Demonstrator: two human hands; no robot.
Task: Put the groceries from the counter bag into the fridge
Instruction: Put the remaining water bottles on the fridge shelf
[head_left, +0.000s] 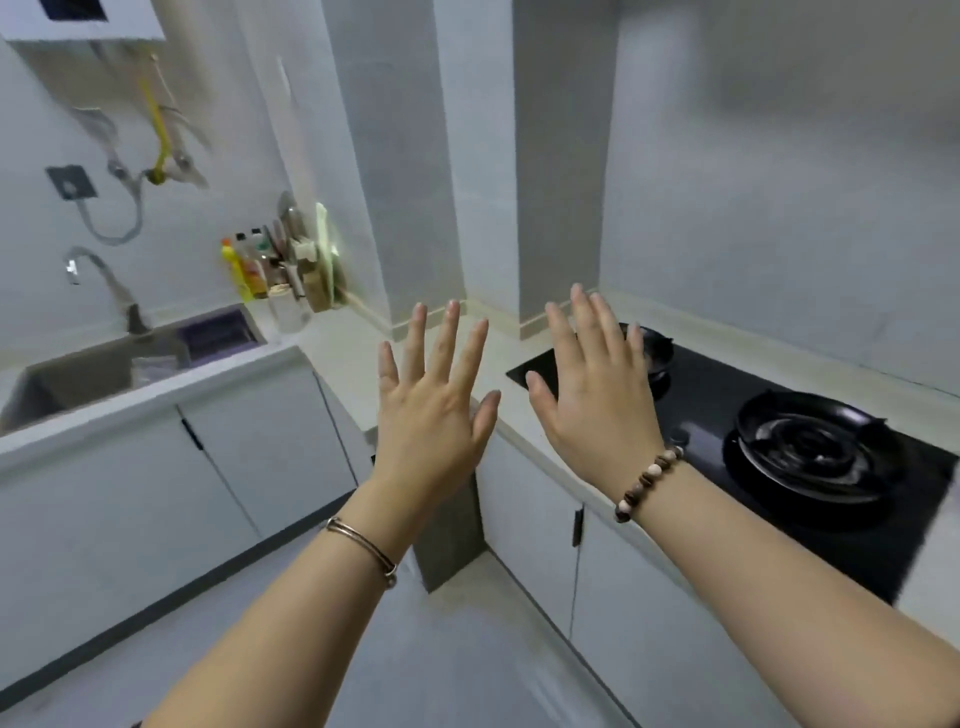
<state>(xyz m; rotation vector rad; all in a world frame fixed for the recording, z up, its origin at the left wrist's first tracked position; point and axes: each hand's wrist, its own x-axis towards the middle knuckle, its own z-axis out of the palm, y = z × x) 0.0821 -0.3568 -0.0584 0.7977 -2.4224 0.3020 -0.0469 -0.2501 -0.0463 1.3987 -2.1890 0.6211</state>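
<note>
My left hand (434, 415) is raised in front of me with its fingers spread straight, holding nothing. My right hand (597, 395) is raised beside it, fingers straight and apart, also holding nothing. Both hover in the air over the corner of the white counter (363, 358), touching nothing. No grocery bag and no fridge appear in this view.
A black gas hob (810, 467) with two burners lies in the counter at right. A sink (93, 374) with a tap (104, 286) is at left, bottles and utensils (280, 270) stand in the back corner. White cabinet doors (260, 452) run below; grey floor lies between them.
</note>
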